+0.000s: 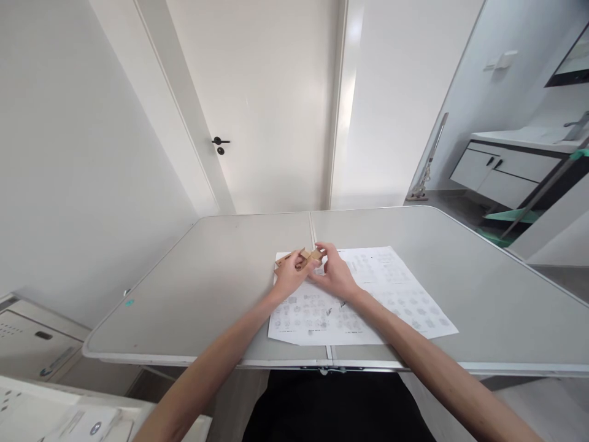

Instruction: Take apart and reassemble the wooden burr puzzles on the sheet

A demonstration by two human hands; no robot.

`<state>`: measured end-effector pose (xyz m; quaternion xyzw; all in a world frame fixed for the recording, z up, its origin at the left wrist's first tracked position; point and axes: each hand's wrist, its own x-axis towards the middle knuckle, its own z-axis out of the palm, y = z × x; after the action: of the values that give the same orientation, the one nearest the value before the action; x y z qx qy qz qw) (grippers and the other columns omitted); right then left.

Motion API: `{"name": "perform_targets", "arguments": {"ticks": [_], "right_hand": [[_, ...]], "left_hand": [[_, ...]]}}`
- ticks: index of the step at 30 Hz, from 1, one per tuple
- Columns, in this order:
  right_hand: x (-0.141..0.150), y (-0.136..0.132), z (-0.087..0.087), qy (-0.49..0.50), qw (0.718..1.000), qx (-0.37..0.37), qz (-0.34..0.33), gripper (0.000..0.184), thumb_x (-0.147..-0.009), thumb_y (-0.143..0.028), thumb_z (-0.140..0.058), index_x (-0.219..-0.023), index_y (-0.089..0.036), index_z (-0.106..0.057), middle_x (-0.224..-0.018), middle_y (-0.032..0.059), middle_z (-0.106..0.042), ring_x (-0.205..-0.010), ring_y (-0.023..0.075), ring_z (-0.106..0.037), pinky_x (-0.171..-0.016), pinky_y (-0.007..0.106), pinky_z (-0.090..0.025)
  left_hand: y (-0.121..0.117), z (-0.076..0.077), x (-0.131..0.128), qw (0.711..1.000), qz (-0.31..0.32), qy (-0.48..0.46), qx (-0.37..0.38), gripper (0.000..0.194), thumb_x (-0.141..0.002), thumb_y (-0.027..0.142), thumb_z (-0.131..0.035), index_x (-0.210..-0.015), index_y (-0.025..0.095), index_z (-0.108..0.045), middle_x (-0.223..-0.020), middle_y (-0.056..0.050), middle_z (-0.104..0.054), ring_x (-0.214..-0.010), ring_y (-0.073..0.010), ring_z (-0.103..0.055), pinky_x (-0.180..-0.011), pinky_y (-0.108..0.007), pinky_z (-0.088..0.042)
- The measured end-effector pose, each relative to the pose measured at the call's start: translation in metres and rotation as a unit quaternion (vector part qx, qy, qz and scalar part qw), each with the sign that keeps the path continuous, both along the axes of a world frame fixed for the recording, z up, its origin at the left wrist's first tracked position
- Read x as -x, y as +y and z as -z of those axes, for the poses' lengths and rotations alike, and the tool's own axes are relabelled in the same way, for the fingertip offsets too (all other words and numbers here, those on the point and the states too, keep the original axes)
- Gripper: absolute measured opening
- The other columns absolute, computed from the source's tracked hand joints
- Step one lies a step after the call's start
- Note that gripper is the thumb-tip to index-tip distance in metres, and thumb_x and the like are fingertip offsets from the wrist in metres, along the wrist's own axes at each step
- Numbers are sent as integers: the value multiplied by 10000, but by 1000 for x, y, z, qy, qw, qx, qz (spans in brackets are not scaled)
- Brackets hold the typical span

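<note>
Both hands met over the middle of the table, close together, with one small wooden piece (305, 253) held between them. Fingers of the left hand (289, 276) were curled round its middle and left part, pinching it, and a flat end stuck out past the knuckles on the left. At the other end, the right hand (339, 276) had its forefinger and thumb bent about the piece in a pinch; how firmly they pressed could not be told. Thumbs came nearly together on the near side, partly hiding what lay beneath.

Its long axis ran mostly crosswise, left to right, with blocky bits showing in the gap between the hands. Neither hand had to reach: the piece lay at the fingertips of both, just beyond the palms, and the left hand covered more of it. Finer joints were too small to make out.

Under the hands lay a white sheet of paper (405, 294) printed with rows of small grey pictures, spreading farther to the right than to the left. Around that was the grey table (221, 276), its seam passing beneath the paper. Beyond its far edge stood a white door (276, 92) with a black handle (221, 142), and, off to the right, a mop (430, 159) and a sink cabinet (506, 172).
</note>
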<state>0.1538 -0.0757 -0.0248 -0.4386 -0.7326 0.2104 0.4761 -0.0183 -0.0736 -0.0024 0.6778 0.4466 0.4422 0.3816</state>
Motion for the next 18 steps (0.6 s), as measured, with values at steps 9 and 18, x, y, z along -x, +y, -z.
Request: {"name": "perform_targets", "arguments": {"ticks": [9, 18], "right_hand": [[1, -5, -5, -65, 995, -71, 33, 599, -813, -370, -724, -1370, -273, -524, -1309, 137, -566, -968, 287, -634, -753, 394, -521], [-2, 2, 0, -61, 996, -50, 36, 624, -814, -411, -727, -1385, -255, -531, -1300, 132, -568, -1059, 298, -645, -833, 419, -561]], "left_hand": [[8, 4, 2, 998, 4, -49, 28, 481, -903, 660, -601, -1005, 192, -650, -1009, -60, -733, -974, -213, -700, -848, -306, -538], [24, 2, 17, 963, -15, -245, 111, 607, -911, 729, -548, -972, 150, -719, -1062, -138, -759, -923, -207, -703, -887, -329, -544]]}}
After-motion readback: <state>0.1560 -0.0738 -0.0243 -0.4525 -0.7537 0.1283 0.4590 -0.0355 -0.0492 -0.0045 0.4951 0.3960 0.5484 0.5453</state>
